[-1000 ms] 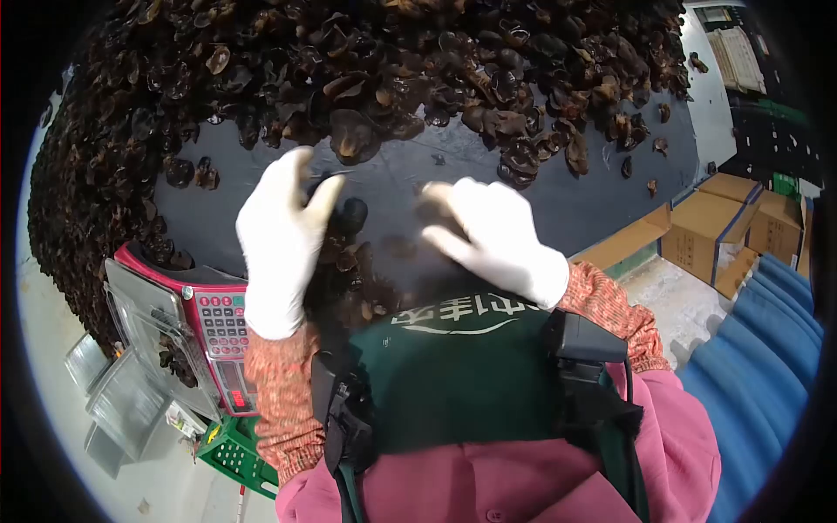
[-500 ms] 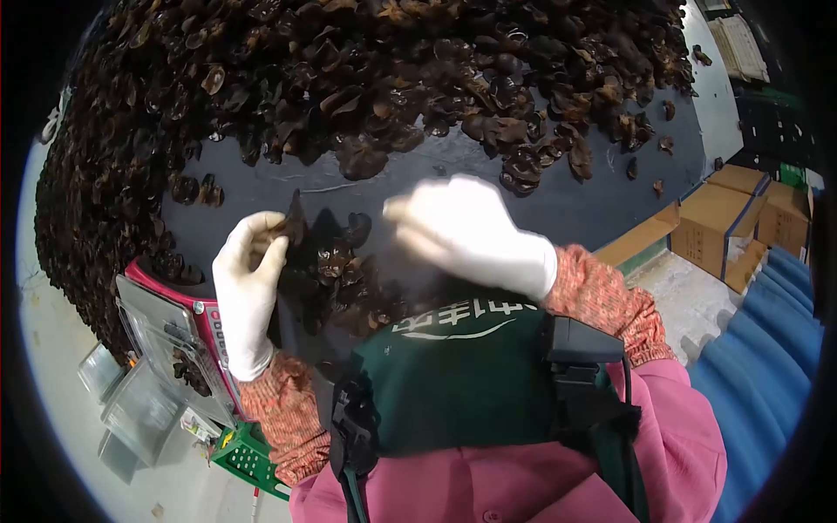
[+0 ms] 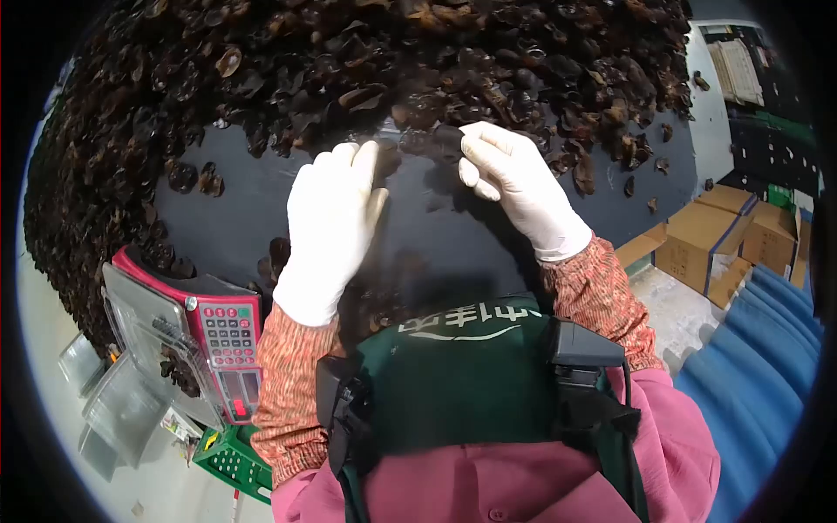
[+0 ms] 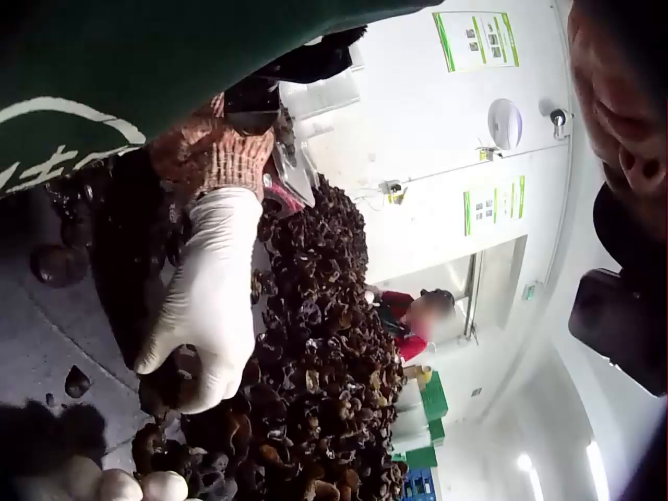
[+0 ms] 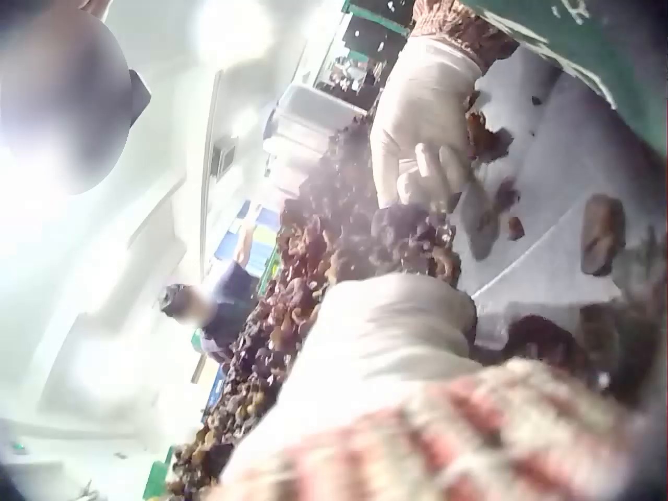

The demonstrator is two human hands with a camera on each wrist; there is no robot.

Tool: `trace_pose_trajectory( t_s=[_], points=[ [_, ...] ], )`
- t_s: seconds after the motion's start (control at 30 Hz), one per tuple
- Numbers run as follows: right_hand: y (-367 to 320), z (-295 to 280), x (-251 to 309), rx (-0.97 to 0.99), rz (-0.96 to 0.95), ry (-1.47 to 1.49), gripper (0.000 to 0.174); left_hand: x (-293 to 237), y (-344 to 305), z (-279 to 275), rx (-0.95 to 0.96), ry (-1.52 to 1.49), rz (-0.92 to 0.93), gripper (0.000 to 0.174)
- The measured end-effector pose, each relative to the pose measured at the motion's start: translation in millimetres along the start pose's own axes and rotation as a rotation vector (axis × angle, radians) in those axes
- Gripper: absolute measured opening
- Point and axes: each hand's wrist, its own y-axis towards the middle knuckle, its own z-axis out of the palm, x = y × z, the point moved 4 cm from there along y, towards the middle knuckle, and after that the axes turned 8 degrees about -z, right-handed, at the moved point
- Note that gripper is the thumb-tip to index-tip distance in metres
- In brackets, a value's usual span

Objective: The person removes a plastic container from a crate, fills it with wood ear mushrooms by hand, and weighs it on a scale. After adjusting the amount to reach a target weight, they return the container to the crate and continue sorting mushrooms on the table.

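Note:
Dark brown wood ear mushrooms (image 3: 366,52) lie in a big heap across the far side of the dark tabletop (image 3: 235,196). My white-gloved left hand (image 3: 327,231) reaches to the heap's near edge, its fingers and thumb around a blurred dark wood ear (image 3: 387,161). To its right, my gloved right hand (image 3: 523,187) has curled fingers and pinches another dark wood ear (image 3: 448,139) between thumb and forefinger. Wood ears by the apron are partly hidden behind the left wrist. In the left wrist view, a gloved hand (image 4: 214,303) bends over a dark piece beside the heap.
On the left stands a red scale (image 3: 228,327) with a keypad, and below it a green crate (image 3: 235,466). Cardboard boxes (image 3: 697,240) and a blue corrugated sheet (image 3: 758,357) are at the right. Another person (image 4: 402,318) is beyond the heap.
My left hand has moved from beside the scale up and right to the heap's edge. The right hand has moved up and right, and now a wood ear shows in its fingers.

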Motion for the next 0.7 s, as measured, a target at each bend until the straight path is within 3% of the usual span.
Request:
trace_pose_trajectory(
  t_s=[0.13,0.23,0.37,0.43,0.57,0.7],
  points=[
    [-13,-8,-15,0.048,0.048,0.432,0.022,9,11,22,-0.057,-0.040,0.006,0.034],
    [-12,-10,-18,0.067,0.039,0.483,0.023,16,10,21,-0.120,-0.084,-0.007,0.022],
    [-19,-17,-5,0.018,0.016,0.117,0.022,21,-8,-17,-0.120,-0.363,-0.131,0.022],
    [-37,-27,19,0.023,0.044,-0.150,0.023,35,-30,-38,-0.019,-0.424,-0.183,0.022],
    [-75,-73,53,0.224,-0.073,-0.799,0.018,59,-73,-65,0.367,-0.177,-0.281,0.027],
    [-94,-89,72,0.006,-0.249,-1.500,0.019,55,-75,-69,0.389,-0.114,-0.300,0.032]
  ],
)
